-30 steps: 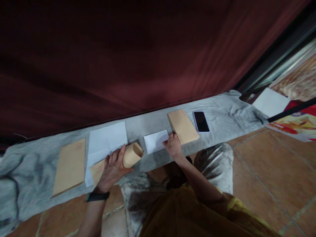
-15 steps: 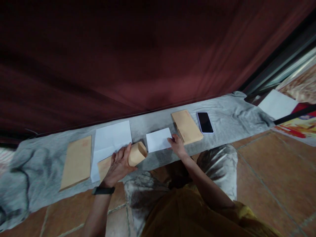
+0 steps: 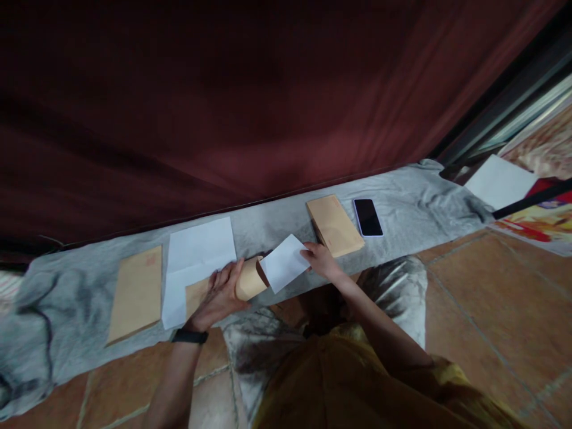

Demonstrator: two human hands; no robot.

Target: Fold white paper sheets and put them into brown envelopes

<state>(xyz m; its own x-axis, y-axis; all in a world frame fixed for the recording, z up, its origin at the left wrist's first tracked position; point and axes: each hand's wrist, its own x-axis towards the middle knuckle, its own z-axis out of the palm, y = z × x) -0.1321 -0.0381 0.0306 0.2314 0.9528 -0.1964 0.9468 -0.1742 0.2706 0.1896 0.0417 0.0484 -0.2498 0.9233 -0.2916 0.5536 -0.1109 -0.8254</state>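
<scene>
My left hand [image 3: 220, 293] is closed round a brown envelope [image 3: 248, 282] and squeezes its mouth open toward the right. My right hand [image 3: 319, 260] pinches a folded white paper [image 3: 283, 261], lifted and tilted, with its left corner at the envelope's open mouth. Both rest over a grey cloth [image 3: 272, 223] spread on the floor. A black band sits on my left wrist.
On the cloth lie a brown envelope [image 3: 136, 293] at the left, a white sheet [image 3: 196, 256], a stack of brown envelopes [image 3: 334, 224] and a black phone [image 3: 368, 217]. A dark red curtain hangs behind. Another white sheet [image 3: 499, 181] lies far right on tiled floor.
My right hand has picked the folded white paper off the cloth and brought it left to the mouth of the envelope. My left hand keeps holding the envelope open.
</scene>
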